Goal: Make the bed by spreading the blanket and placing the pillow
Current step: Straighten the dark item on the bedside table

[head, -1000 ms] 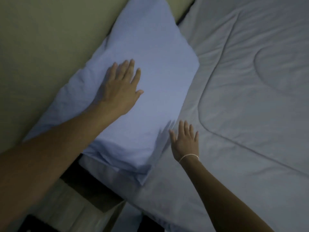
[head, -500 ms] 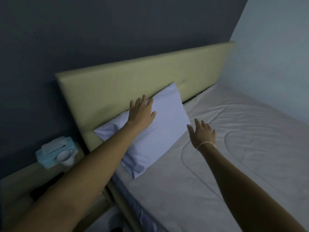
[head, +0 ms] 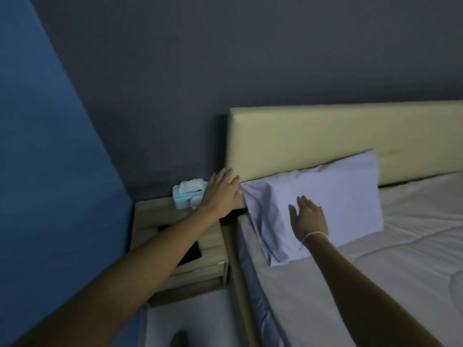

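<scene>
Bed head with pillow (head: 323, 206) against the headboard (head: 325, 139), centre-right of the frame.
Left hand (head: 221, 194), fingers straight and holding nothing, at the pillow's left corner; right hand (head: 309, 219), fingers spread and empty, over the pillow's front. Blanket (head: 400, 259) lies spread at lower right.

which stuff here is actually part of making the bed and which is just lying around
Part of the job:
pillow, leaning on the headboard
blanket, spread over the bed
left hand, at the pillow's corner
right hand, over the pillow

Just lying about:
tissue box
nightstand
dark flat object on the nightstand
</scene>
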Action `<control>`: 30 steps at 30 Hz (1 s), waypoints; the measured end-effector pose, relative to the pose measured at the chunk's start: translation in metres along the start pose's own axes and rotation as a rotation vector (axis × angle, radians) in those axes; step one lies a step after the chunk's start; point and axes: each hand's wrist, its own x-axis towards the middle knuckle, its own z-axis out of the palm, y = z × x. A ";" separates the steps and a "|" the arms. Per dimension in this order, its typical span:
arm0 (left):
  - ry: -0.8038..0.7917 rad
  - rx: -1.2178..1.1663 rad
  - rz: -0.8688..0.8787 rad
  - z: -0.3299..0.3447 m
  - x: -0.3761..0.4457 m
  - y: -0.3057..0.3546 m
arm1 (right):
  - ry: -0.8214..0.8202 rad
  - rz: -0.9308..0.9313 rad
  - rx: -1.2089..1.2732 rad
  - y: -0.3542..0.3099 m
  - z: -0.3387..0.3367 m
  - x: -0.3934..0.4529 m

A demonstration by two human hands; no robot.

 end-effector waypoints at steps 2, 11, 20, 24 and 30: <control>-0.025 0.007 -0.114 0.018 -0.021 -0.041 | -0.085 -0.093 -0.009 -0.036 0.035 -0.005; -0.150 -0.152 -0.477 0.098 -0.089 -0.188 | -0.379 -0.316 0.098 -0.157 0.161 -0.005; -0.524 -0.245 -0.638 0.216 -0.125 -0.229 | -0.608 -0.308 0.121 -0.197 0.284 0.006; -0.538 -0.293 -0.691 0.280 -0.122 -0.244 | -0.654 -0.266 0.126 -0.200 0.359 0.024; -0.467 -0.276 -0.677 0.368 -0.110 -0.281 | -0.748 -0.260 0.106 -0.204 0.469 0.042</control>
